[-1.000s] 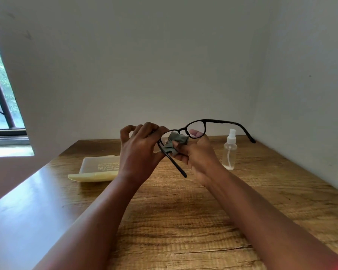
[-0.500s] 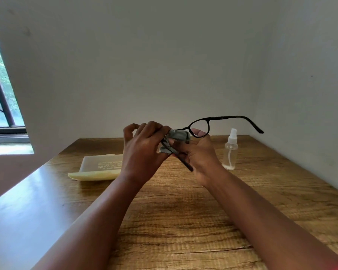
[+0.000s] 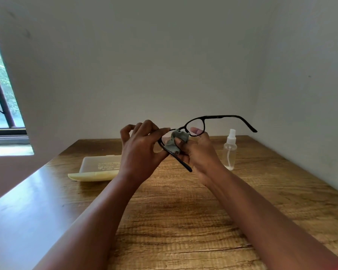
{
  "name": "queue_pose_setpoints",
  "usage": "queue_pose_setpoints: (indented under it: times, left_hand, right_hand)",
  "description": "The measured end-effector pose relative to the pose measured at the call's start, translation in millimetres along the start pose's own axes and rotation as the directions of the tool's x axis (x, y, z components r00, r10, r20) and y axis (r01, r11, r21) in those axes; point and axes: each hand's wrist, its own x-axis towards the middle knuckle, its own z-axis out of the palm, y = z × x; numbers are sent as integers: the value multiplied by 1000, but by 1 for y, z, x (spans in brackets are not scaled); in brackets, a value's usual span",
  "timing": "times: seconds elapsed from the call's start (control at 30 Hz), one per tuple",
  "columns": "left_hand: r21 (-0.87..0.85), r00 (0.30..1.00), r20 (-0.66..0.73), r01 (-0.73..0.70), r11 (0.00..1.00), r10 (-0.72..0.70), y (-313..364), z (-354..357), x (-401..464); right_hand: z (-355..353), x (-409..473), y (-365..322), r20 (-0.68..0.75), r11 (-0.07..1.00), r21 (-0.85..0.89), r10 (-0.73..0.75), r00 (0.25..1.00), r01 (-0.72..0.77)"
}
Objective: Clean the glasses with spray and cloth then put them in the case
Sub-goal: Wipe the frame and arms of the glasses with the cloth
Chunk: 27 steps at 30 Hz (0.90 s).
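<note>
1. Glasses (image 3: 195, 123) with a black frame are up in the air between your two hands, above the wooden table (image 3: 203, 221), with both temple arms unfolded; one points right toward the side wall, the other slants down toward you.
2. Your left hand (image 3: 141, 151) pinches the frame at the left lens rim, forefinger along the top and thumb beneath, the other fingers curled above.
3. Your right hand (image 3: 201, 152) has its fingers curled round the grey cloth (image 3: 177, 141), bunching it against the left lens, with the thumb raised behind the right lens.
4. Spray bottle (image 3: 230, 151), clear with a white nozzle, stands upright on the table just to the right of your right hand.
5. Your cream case (image 3: 98, 168) lies open on the table to the left, partly hidden behind your left wrist.
</note>
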Motion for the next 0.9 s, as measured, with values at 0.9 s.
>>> queue_pose_setpoints:
  times: [0.9]
  left_hand:
    - [-19,995,-44,94,995,-95,-16,-4,-1]
  right_hand:
    - [-13,7,-1,-183,818,-344,-539,822,460]
